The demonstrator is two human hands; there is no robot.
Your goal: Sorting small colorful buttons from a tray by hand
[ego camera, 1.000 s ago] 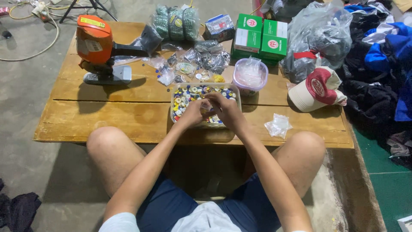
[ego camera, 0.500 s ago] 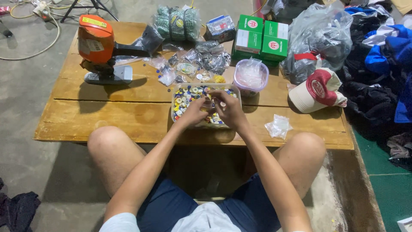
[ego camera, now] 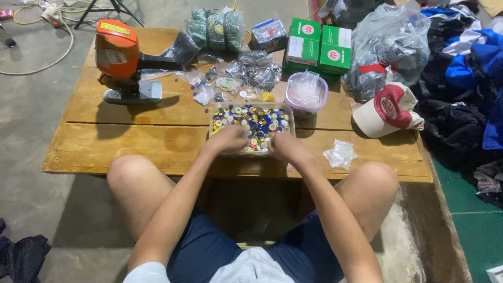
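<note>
Left hand (ego camera: 226, 139) and right hand (ego camera: 285, 147) rest curled at near edge of clear plastic tray (ego camera: 287, 116) of small round colourful buttons (ego camera: 257, 121); grip unclear. Tray mid wooden table (ego camera: 131, 141); lidded tub (ego camera: 306, 94), crinkled bag (ego camera: 340, 154) beside.

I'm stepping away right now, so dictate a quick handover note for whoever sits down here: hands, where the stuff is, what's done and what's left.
Left hand: in the near edge of the clear tray of mixed coloured buttons; grasp not visible.
Right hand: at the tray's near right corner; grasp hidden.
Tray sits on the low wooden table, with a lidded round tub behind it and a small clear bag to its right.
Done: cannot tell.
Left: the tray is full of mixed buttons.
</note>
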